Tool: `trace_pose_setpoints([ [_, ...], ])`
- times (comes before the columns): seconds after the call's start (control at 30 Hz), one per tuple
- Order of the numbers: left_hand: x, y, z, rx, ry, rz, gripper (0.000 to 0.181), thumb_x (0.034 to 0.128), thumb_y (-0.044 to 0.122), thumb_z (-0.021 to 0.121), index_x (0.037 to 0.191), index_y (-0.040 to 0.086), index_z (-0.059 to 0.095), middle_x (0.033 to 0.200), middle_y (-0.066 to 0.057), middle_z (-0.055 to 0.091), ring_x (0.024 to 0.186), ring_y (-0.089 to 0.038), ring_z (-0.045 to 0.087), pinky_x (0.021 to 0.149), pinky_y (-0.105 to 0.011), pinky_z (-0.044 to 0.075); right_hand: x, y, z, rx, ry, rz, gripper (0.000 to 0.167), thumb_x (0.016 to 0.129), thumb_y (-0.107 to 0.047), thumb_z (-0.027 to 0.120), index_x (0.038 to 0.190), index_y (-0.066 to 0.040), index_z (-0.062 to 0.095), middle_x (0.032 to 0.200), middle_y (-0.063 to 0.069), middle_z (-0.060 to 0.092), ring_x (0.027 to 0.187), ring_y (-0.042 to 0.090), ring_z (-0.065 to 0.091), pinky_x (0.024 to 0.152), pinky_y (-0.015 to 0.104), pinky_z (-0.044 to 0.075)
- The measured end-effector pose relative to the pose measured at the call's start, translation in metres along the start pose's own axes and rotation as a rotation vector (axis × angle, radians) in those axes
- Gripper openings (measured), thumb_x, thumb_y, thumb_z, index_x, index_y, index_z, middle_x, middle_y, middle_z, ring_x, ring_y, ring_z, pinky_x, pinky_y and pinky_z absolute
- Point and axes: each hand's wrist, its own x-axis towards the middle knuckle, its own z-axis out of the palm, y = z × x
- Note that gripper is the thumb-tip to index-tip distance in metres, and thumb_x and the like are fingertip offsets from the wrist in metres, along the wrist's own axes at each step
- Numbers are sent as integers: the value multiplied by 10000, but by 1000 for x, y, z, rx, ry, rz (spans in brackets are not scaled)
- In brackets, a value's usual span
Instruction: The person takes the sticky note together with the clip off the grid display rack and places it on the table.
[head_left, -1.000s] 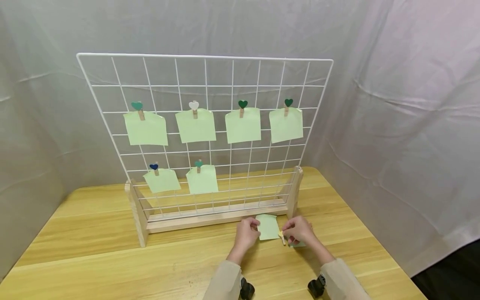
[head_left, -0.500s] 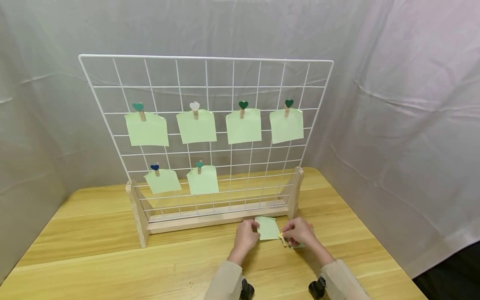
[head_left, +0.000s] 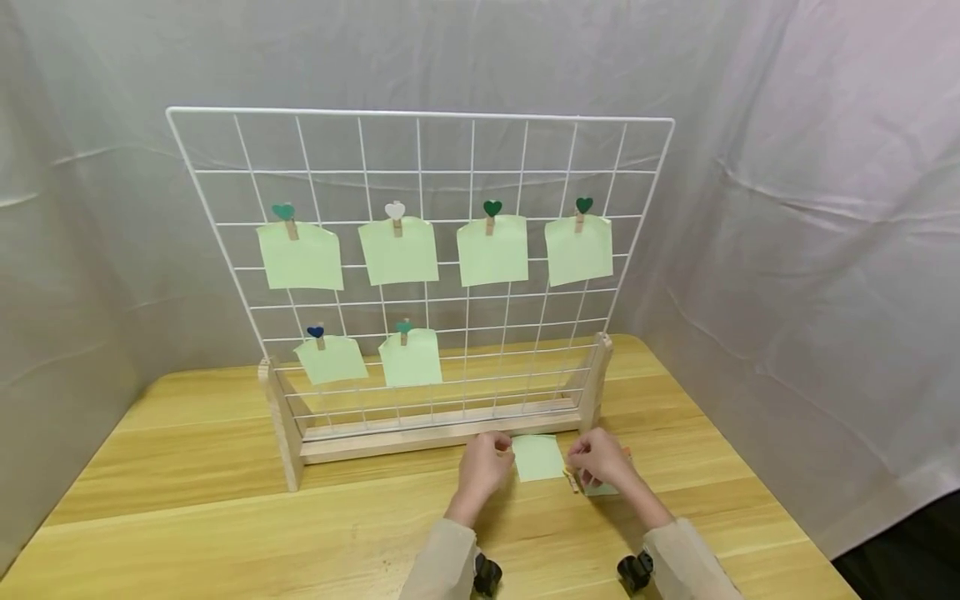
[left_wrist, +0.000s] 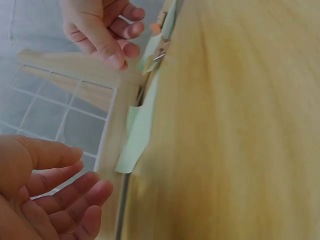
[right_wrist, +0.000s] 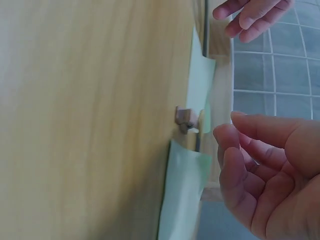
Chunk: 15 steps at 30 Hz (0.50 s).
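Note:
A pale green sticky note (head_left: 538, 458) lies on the table between my hands, its far edge slightly curled. Just left of it is my left hand (head_left: 482, 467), fingers relaxed and apart from the paper in the left wrist view. My right hand (head_left: 600, 460) hovers with loosely bent fingers; in the right wrist view nothing sits between them. Below its fingertips a small wooden clothespin (head_left: 572, 480) with a yellow decoration lies at the note's right edge. Another green note (head_left: 602, 490) is partly hidden under the right hand, with an orange-topped clothespin (left_wrist: 156, 29) by it.
Behind the hands stands a white wire grid (head_left: 420, 112) in a wooden base (head_left: 442, 437). Several green notes hang on it in two rows, held by heart-topped clothespins (head_left: 492, 210). Grey cloth (head_left: 795, 292) surrounds the wooden table (head_left: 225, 542).
My left hand has drawn a little left, away from the note's edge. The yellow clothespin has turned slightly beside the note. The right hand has barely moved.

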Motion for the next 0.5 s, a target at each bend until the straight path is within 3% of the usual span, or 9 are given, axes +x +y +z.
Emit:
trace_pose_setpoints([
  [0.33, 2, 0, -28, -41, 94, 112, 78, 783, 15, 625, 834, -34, 658, 768, -85, 641, 680, -188, 596, 586, -256, 475, 1, -19, -3, 41, -24, -113, 87, 811, -64, 621, 772, 9, 649, 596, 86, 587, 434, 198, 547, 390, 312, 461],
  [0.5, 1, 1, -40, -91, 85, 100, 102, 789, 7, 608, 870, -44, 647, 783, -84, 634, 677, -181, 584, 573, -241, 467, 4, -28, -1, 104, -35, -163, 129, 822, -78, 614, 799, 43, 649, 635, 120, 602, 446, 192, 553, 411, 355, 478],
])
